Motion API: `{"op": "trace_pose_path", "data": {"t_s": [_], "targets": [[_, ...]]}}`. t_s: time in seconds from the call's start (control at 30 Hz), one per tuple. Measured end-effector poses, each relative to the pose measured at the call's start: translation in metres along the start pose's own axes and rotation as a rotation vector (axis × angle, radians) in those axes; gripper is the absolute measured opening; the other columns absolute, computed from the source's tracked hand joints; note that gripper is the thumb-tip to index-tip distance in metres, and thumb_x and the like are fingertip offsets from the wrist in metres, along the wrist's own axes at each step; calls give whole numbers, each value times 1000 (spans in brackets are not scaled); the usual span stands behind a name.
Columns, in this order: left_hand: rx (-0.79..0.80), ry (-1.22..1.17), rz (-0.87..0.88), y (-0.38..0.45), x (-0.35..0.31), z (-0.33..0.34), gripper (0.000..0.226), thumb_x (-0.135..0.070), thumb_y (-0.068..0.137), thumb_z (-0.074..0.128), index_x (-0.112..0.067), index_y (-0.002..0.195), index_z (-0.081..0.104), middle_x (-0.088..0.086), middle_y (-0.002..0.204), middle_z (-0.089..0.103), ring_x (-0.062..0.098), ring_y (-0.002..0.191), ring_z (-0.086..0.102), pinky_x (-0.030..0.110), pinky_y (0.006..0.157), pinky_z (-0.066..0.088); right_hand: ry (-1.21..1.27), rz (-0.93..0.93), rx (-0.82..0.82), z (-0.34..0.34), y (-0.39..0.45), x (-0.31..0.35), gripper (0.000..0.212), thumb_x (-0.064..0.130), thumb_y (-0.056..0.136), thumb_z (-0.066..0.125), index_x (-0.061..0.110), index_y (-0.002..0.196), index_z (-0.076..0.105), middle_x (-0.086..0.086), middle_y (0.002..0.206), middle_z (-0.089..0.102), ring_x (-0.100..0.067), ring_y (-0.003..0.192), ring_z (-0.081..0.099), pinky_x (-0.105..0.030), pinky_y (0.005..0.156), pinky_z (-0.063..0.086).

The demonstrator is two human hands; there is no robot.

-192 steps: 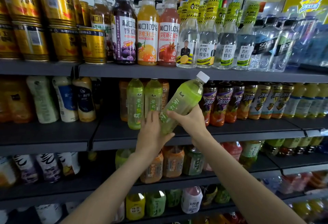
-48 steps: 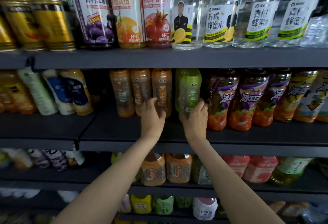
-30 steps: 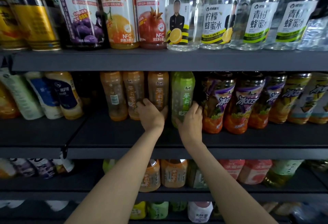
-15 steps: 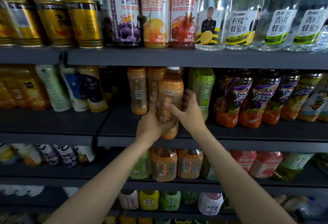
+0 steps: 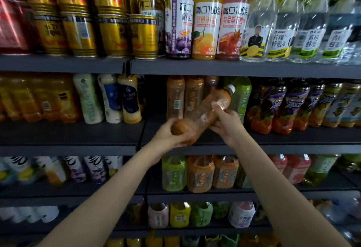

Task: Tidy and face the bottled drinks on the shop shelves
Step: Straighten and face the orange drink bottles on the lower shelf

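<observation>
An orange drink bottle (image 5: 203,113) with a white cap hangs tilted in front of the middle shelf (image 5: 254,139), cap up to the right. My left hand (image 5: 172,137) cups its base from below. My right hand (image 5: 226,121) grips its upper body near the neck. Behind it stand two more orange bottles (image 5: 175,98) and a green bottle (image 5: 241,98) upright on the same shelf.
Dark iced-tea bottles (image 5: 281,107) line the shelf to the right, white and yellow bottles (image 5: 111,98) to the left. Gold cans (image 5: 113,31), juice bottles (image 5: 207,23) and clear water bottles (image 5: 281,31) fill the shelf above. More bottles (image 5: 201,174) stand on the lower shelves.
The orange bottle, upright in both hands half a second ago, is now tilted with its cap to the right and held lower, off the shelf. The view has drawn back and shifted left.
</observation>
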State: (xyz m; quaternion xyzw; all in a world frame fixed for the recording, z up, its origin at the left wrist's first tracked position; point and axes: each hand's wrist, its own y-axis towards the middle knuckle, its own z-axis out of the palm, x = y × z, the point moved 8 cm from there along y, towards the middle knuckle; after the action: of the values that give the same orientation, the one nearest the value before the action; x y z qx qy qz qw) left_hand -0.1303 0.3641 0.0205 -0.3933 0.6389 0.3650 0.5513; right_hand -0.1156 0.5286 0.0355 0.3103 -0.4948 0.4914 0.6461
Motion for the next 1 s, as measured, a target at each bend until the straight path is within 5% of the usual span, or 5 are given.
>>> {"op": "trace_pose_path", "data": {"t_s": [0.1, 0.23, 0.43, 0.8, 1.0], "targets": [[-228, 560, 352, -11, -34, -13, 67, -27, 69, 81, -22, 123, 44, -7, 111, 41, 8, 104, 43, 23, 85, 36, -61, 52, 2, 12, -12, -8, 61, 31, 83, 71, 10, 133, 44, -13, 124, 59, -28, 107, 61, -35, 75, 56], [-142, 611, 581, -26, -53, -7, 71, -26, 68, 82, -25, 127, 44, -11, 115, 37, 13, 113, 40, 29, 94, 34, 156, 160, -44, 15, -24, -24, 67, 23, 81, 73, 10, 138, 39, -18, 127, 54, -30, 104, 59, -40, 66, 57], [34, 142, 293, -15, -35, -10, 61, -27, 71, 78, -36, 120, 42, -5, 122, 49, 12, 113, 50, 22, 90, 45, 256, 91, 15, 13, -29, -13, 62, 18, 81, 71, 4, 134, 42, -19, 120, 60, -30, 103, 63, -41, 72, 59], [272, 247, 83, -10, -15, 24, 77, -28, 69, 80, -25, 134, 39, -11, 120, 55, 7, 112, 53, 19, 91, 43, -165, -204, 126, -4, -42, 14, 60, 7, 75, 75, 15, 128, 48, -8, 116, 65, -21, 103, 66, -35, 79, 58], [-59, 630, 340, -11, -30, 21, 90, -28, 68, 81, -20, 142, 30, -6, 131, 44, 10, 122, 42, 17, 93, 32, -323, -256, -23, -8, -29, 20, 71, 27, 71, 81, 13, 130, 45, -5, 117, 63, -18, 105, 63, -37, 86, 56]]}}
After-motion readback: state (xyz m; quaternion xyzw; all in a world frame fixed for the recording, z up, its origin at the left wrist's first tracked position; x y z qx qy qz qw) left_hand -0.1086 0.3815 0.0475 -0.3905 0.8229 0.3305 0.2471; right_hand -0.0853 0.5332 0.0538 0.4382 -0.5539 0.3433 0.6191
